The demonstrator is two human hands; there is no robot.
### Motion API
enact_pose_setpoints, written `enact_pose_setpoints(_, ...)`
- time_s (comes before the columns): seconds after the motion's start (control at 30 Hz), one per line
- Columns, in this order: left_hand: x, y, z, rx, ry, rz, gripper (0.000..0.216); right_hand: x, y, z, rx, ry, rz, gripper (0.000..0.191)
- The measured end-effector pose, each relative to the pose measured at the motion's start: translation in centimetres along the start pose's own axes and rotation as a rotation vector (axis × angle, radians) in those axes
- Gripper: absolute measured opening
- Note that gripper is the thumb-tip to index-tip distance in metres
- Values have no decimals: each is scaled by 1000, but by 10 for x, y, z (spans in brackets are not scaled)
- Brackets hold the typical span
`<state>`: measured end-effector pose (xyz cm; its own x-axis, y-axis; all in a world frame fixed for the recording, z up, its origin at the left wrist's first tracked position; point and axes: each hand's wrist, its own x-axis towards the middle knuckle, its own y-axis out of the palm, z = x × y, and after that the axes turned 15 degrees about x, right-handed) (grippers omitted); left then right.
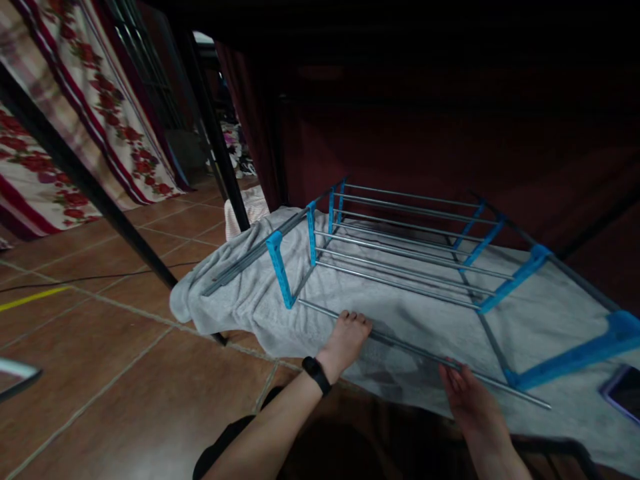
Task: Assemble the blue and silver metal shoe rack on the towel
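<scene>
A rack of grey metal rods and blue plastic connectors (400,247) lies on a grey towel (250,300) spread over the floor. One long metal rod (415,350) runs along the near side of the rack. My left hand (345,340), with a black band on the wrist, has its fingers curled over this rod near its left end. My right hand (463,390) grips the same rod further right, its fingers wrapped around it from below.
A brown tiled floor (100,373) spreads to the left. Black bed-frame posts (220,140) rise behind the towel, with floral cloth (100,100) hanging at the far left. A phone (623,393) lies at the right edge. Dark red surfaces fill the background.
</scene>
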<state>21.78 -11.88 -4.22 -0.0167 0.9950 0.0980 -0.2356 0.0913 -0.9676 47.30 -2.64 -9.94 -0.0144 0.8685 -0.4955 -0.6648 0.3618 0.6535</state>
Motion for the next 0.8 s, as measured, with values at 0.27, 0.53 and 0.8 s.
enact_pose_setpoints(0.27, 2, 0, 21, 10, -80, 51, 22, -12, 17, -16, -7, 85, 28, 10)
enact_pose_setpoints(0.53, 0, 10, 25, -8, -91, 57, 27, -1, 21, -14, -58, 149, 43, 8)
enact_pose_setpoints(0.8, 2, 11, 39, -47, -133, 65, 33, 4, 33, -20, -28, 229, 117, 9)
